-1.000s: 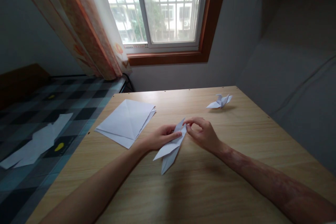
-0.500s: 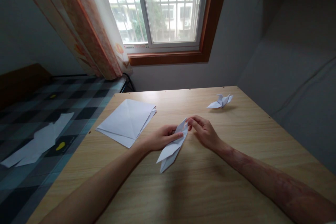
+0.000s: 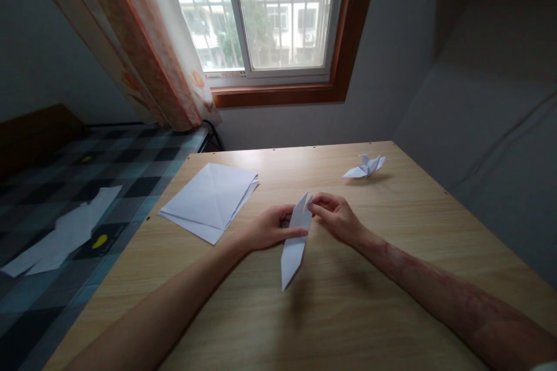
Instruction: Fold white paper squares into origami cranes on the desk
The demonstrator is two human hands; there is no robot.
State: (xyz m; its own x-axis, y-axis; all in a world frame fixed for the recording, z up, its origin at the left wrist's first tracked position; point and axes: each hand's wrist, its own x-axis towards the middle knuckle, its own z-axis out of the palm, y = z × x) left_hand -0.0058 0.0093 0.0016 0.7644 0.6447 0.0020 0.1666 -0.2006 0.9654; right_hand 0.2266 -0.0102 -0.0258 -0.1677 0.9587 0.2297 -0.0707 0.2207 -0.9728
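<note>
Clamping the folded paper (image 3: pixel 293 258) in a closed left grip (image 3: pixel 272 226), with the thumb across its front, over the middle of the tabletop (image 3: pixel 369 313), nearer than the paper stack (image 3: pixel 209 197) and the paper bird (image 3: pixel 366 168), while pinching one of its two upper points in a nearly closed right grip (image 3: pixel 336 217). Apparently shaping or creasing that narrow point at this step. Judging by the pose, best to steady the paper with the left and press a crisp fold with the right.
</note>
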